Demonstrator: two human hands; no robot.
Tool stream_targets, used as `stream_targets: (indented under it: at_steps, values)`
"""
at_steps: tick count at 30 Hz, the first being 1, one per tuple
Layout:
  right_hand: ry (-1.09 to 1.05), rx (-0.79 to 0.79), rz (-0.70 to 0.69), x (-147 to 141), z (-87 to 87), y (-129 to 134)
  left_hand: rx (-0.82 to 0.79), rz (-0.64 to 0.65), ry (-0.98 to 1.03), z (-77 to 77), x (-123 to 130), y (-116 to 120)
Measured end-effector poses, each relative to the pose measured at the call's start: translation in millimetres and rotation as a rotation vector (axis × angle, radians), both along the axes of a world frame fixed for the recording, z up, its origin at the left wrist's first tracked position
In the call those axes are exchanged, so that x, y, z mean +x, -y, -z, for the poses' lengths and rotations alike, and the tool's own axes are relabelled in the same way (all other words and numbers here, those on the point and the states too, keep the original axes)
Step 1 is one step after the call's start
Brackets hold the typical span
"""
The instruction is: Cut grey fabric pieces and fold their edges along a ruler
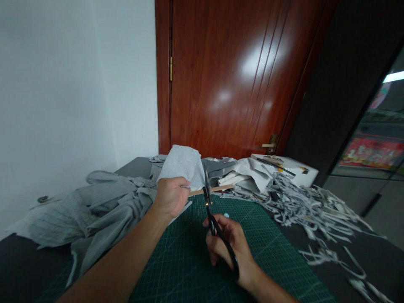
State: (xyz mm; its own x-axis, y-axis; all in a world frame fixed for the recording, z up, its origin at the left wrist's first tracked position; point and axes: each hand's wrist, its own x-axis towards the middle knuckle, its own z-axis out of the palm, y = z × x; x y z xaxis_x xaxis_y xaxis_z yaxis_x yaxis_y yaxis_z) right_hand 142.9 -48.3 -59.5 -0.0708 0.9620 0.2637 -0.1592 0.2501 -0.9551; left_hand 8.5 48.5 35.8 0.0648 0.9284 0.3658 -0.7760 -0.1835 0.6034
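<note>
I am holding a cloth piece [183,165] upright in my left hand [172,195], fingers closed on its lower edge, above the far end of the mat [195,261]. My right hand [229,244] is closed through the black loops of the scissors [210,210], and the blades are pointing up and away, meeting the right edge of the cloth.

Risks, as I am judging them:
- The left fingers are sitting just beside the blades. A cut wandering leftward could nick them.
- The cloth is unsupported above the grip. It could fold over the blades and cut crooked, or jam between them.
- A loose grip could let the cloth slip sideways as the blades are closing.

Materials and shapes:
- Cloth piece: pale grey, matte, felt-like, roughly rectangular with a rounded top corner.
- Scissors: long, narrow dark blades with a brass-coloured pivot.
- Mat: dark green, flat, printed with a fine pale grid.
- Fabric heap [104,206]: soft grey, crumpled, lying left of the mat.
- Strips [312,210]: thin, curling grey offcuts, tangled on the dark surface [372,261] to the right.
- Box [293,168]: white, flat, behind the strips.
</note>
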Motion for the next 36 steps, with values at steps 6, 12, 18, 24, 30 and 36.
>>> stream_targets:
  at_steps: [6,12,18,24,30,36]
  values:
    - [0.019,0.008,-0.004,0.2,0.2,1.2,-0.021,-0.014,-0.009,-2.3,-0.9,1.5]
    - [0.039,0.007,0.005,1.1,5.2,-1.8,0.010,-0.039,-0.046,0.2,-3.4,-2.8]
    - [0.059,0.003,0.027,0.0,0.7,0.5,0.021,-0.019,-0.048,0.8,-4.0,-2.4]
    - [0.073,0.000,0.031,-2.0,-1.7,2.3,0.019,0.002,-0.018,-2.9,-2.7,1.2]
    - [0.078,0.014,0.031,-2.0,-0.4,2.4,0.036,-0.013,0.012,-3.4,-2.7,1.5]
    - [0.095,0.001,0.046,-2.4,-1.3,2.5,0.030,-0.061,0.018,-5.3,2.4,3.5]
